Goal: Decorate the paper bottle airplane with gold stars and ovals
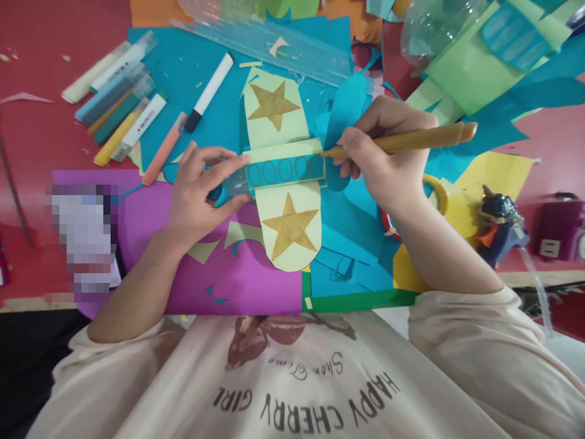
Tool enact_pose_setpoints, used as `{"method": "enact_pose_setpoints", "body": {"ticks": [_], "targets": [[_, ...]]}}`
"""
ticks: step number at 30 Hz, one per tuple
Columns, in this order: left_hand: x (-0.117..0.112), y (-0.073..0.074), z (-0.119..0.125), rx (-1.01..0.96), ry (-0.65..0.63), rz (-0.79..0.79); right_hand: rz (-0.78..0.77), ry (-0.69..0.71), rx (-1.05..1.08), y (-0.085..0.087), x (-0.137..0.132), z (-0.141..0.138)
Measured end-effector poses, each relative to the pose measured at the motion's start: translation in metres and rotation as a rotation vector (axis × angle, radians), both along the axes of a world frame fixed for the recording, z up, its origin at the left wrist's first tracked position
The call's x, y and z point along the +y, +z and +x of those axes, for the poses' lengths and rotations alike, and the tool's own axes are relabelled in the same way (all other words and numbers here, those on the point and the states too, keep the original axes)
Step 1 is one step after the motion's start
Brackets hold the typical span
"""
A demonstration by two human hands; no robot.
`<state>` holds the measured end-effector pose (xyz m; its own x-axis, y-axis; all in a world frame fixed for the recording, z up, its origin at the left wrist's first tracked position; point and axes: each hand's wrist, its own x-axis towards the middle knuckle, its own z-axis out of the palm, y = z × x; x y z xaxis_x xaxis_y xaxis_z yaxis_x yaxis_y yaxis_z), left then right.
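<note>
A toy plane made of a clear plastic bottle and paper lies in front of me. Its pale yellow wings (292,235) carry a gold star each. Across its middle runs a blue paper strip (278,172) with a row of drawn ovals. Fingers and thumb of my left hand (196,189) hold the bottle's clear end from both sides. My right hand (388,152) grips a gold-brown marker (411,139), its tip on the strip's right end by the last oval. Blue paper tail pieces (350,107) stand beside that hand.
Several markers (123,113) lie at the upper left, with an uncapped-looking coral one (164,149) closer. A phone (86,238) rests on purple paper (219,286). Scissors (436,189) sit under my right wrist. A clear bottle (439,30) and green paper craft (479,67) are upper right.
</note>
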<state>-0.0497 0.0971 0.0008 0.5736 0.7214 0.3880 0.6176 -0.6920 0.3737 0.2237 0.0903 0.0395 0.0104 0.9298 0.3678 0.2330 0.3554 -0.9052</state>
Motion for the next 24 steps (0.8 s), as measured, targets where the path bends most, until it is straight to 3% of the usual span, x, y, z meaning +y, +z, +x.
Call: {"method": "enact_pose_setpoints", "body": {"ticks": [12, 24], "targets": [[0.0004, -0.0001, 0.0006, -0.060, -0.023, -0.003, 0.078, -0.079, -0.159, 0.0005, 0.0008, -0.0014], [0.0018, -0.0020, -0.0001, -0.050, -0.016, 0.009, 0.154, -0.018, -0.273, -0.0025, 0.0022, 0.0043]]}}
